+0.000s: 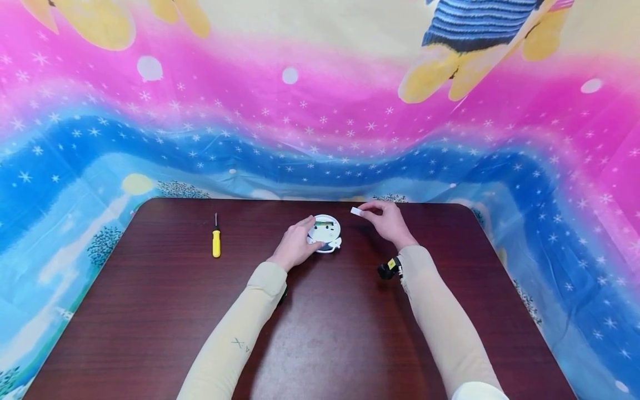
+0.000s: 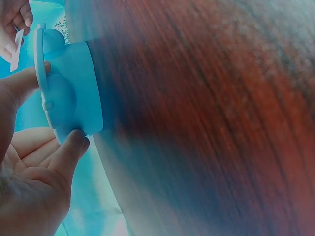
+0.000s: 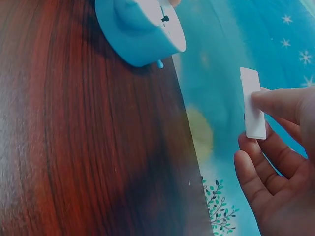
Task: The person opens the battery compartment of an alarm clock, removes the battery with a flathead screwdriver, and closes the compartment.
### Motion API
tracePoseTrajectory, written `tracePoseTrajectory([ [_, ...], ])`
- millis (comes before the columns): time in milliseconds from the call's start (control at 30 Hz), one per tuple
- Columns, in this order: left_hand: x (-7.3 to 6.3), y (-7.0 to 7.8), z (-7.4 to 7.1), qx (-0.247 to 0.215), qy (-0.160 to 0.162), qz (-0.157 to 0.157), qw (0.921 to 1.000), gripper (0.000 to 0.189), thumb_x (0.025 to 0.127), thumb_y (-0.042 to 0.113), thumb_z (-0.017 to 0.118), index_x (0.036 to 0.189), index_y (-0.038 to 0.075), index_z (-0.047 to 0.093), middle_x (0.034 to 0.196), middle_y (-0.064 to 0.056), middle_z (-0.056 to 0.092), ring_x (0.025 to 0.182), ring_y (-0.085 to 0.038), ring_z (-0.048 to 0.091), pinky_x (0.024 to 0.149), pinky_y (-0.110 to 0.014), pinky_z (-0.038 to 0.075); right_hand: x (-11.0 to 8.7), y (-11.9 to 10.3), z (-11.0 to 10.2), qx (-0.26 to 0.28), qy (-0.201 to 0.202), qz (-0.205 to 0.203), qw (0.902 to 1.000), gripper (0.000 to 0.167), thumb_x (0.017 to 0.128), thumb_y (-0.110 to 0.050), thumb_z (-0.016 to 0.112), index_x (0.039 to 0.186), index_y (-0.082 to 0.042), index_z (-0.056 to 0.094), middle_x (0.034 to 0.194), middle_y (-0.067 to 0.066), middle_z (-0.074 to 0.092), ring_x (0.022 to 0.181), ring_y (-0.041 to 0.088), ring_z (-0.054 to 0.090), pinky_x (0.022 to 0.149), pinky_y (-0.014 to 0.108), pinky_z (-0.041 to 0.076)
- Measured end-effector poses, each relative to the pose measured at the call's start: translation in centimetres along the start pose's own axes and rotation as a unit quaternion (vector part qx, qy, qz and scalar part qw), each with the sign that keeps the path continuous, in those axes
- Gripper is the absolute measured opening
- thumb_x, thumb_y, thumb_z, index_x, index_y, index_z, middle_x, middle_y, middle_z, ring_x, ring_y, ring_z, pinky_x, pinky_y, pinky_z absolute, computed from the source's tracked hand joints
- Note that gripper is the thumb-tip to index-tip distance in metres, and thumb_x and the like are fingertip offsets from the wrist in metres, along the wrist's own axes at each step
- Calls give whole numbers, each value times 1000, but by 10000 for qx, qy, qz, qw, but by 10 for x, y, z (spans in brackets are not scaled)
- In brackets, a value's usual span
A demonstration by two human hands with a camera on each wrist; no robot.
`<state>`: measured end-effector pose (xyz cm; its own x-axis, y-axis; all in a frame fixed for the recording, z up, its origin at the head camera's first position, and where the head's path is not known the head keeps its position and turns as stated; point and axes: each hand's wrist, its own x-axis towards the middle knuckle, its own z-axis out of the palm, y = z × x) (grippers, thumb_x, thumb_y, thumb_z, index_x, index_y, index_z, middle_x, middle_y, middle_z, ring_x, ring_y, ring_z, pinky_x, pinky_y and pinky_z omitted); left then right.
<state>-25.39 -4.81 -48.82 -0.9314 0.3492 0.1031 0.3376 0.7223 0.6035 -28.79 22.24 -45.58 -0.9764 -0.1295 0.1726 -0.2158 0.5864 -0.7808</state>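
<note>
A small round white alarm clock (image 1: 331,234) stands near the far side of the dark table, its back turned up towards the head camera. In that back, the battery compartment (image 1: 325,223) is uncovered, and something dark and greenish shows inside. My left hand (image 1: 294,245) grips the clock from the left, fingers and thumb around its body (image 2: 81,93). To the right, raised over the table's far edge, my right hand (image 1: 387,221) pinches a thin white battery cover (image 3: 252,108) between thumb and fingers. That cover is apart from the clock.
A screwdriver (image 1: 216,244) with a yellow handle lies on the left of the table (image 1: 150,311), its tip pointing away. Behind the far edge hangs a colourful printed cloth (image 1: 300,133). A black wrist camera (image 1: 389,269) sits beneath the right cuff.
</note>
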Motion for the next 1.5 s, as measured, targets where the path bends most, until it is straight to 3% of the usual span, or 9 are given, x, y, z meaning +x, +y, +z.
tracePoseTrajectory([
  [433,0,-1,0,-68,-12,-25,10000,75,91,28,79,150,-4,45,156,-17,42,144,-29,39,115,-39,34,-7,20,-8,-213,-106,455,9987,15,98,-15,71,110,-12,79,115,9,71,85,28,51,73,38,41],
  [667,0,0,0,-79,-44,-57,9999,75,92,28,79,150,-3,45,156,-16,43,144,-29,39,115,-39,34,-16,30,-10,-465,-417,824,9946,17,100,-14,68,114,-12,78,122,12,67,88,29,52,75,39,43],
  [833,0,0,-1,-106,-39,-61,9999,75,92,28,79,151,-3,45,156,-17,43,144,-30,39,114,-39,35,-20,34,-12,-571,-640,1023,9910,19,101,-14,66,116,-12,77,118,14,66,85,30,51,72,39,44],
  [1200,1,0,-1,-144,-18,-79,9999,75,91,27,80,150,-3,45,156,-17,43,143,-29,39,115,-38,34,-28,42,-20,-881,-1070,1320,9815,21,103,-13,63,117,-10,77,123,17,64,96,31,55,81,43,49],
  [1500,1,0,0,-114,-27,-103,9999,75,91,28,80,150,-3,46,156,-15,43,143,-29,40,114,-38,35,-30,45,-20,-955,-1001,1339,9813,19,102,-11,63,114,-9,78,118,16,66,92,30,55,78,42,49],
])
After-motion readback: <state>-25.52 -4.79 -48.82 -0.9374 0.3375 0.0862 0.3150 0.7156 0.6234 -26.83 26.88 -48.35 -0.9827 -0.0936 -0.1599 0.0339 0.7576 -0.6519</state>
